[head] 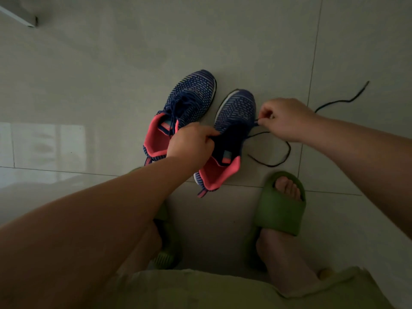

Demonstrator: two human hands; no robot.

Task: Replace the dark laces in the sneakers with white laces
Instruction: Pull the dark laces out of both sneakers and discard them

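My 2 sneakers point(236, 112) are navy knit flecked with pale dashes and lined in coral pink, the lace point(287, 152) I pinch is dark, my slides point(281, 208) are olive green, and the floor tiles point(111, 74) pale grey.

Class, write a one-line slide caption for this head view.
Left hand steadies the right-side sneaker while right hand pulls its dark lace out.

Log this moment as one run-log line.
left hand grips right sneaker | right hand pulls dark lace | left sneaker laced
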